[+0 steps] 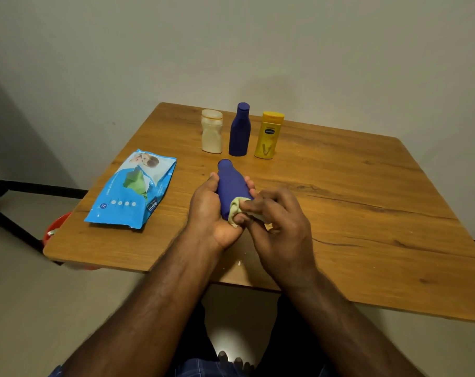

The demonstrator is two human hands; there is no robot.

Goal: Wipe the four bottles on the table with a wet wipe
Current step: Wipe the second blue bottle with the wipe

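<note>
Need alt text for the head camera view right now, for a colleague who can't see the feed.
The left hand grips a blue bottle above a wooden table while the right hand rubs a wet wipe on its lower end. Behind stand a cream bottle, another blue bottle and a yellow bottle; a wipes pack lies left.

Dim, warm indoor light falls evenly from above. Three standing bottles (pixel 239 131) cast soft shadows on the wall (pixel 258 50) behind them. The worktop (pixel 366 200) shows no glare. Its centre is fairly sharp. Wide-angle distortion bends the worktop's edges, and the forearms blur toward the bottom of the frame.
</note>
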